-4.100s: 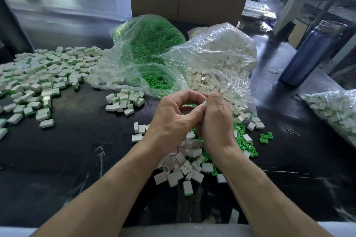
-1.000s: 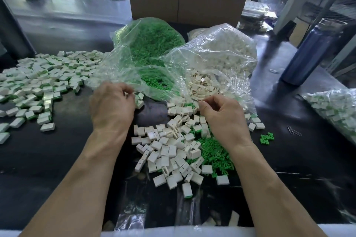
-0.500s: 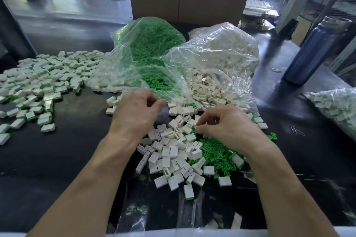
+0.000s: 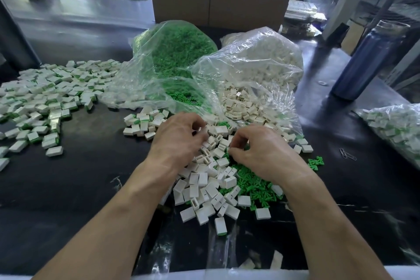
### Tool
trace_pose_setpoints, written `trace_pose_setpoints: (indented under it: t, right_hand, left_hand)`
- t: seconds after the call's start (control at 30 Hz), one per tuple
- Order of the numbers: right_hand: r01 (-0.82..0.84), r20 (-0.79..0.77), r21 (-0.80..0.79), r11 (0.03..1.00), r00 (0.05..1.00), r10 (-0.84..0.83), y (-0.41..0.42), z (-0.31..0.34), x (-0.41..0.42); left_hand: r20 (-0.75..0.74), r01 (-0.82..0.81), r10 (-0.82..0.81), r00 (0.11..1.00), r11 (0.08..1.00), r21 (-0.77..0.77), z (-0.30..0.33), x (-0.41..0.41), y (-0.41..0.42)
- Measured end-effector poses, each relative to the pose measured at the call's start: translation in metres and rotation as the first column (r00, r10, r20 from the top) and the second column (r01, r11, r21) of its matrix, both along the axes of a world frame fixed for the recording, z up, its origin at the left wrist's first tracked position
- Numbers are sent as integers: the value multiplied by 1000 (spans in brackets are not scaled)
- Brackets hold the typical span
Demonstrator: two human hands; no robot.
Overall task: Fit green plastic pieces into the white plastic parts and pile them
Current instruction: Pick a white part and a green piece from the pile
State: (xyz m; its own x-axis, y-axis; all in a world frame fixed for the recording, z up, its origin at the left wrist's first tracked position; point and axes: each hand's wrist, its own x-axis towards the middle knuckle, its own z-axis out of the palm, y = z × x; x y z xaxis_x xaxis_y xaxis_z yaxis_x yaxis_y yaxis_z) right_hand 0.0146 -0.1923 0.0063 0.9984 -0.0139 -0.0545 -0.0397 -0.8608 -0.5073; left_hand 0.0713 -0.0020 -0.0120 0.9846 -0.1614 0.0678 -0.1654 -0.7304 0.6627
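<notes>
Head view: left hand (image 4: 176,141), right hand (image 4: 263,152) palm-down, fingers curled over white parts (image 4: 204,186); grasp unclear.

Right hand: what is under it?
Under the right hand lies a heap of loose green pieces, with white parts to its left. The palm hides the pieces directly beneath, and whether the curled fingertips pinch one cannot be seen.
</notes>
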Motion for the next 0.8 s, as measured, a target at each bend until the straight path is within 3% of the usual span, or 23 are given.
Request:
trace_pose_setpoints:
  t: [0.1, 0.3, 0.63, 0.8]
  right_hand:
    - [63, 62, 218, 974, 995, -78, 0, -3, 0]
    - [99, 150, 574, 813, 963, -223, 3, -8, 5]
    - [12, 147, 860, 509, 951, -271, 9, -10, 9]
    - [-48, 177, 893, 448, 951, -252, 12, -14, 11]
  left_hand:
    - [18, 6, -5, 1000, 997, -71, -1, -1, 0]
    - [50, 80, -68, 996, 952, -296, 4, -5, 0]
    - [55, 195, -201, 978, 794, -576, 11, -12, 0]
    - [80, 230, -227, 971, 778, -585, 12, -14, -1]
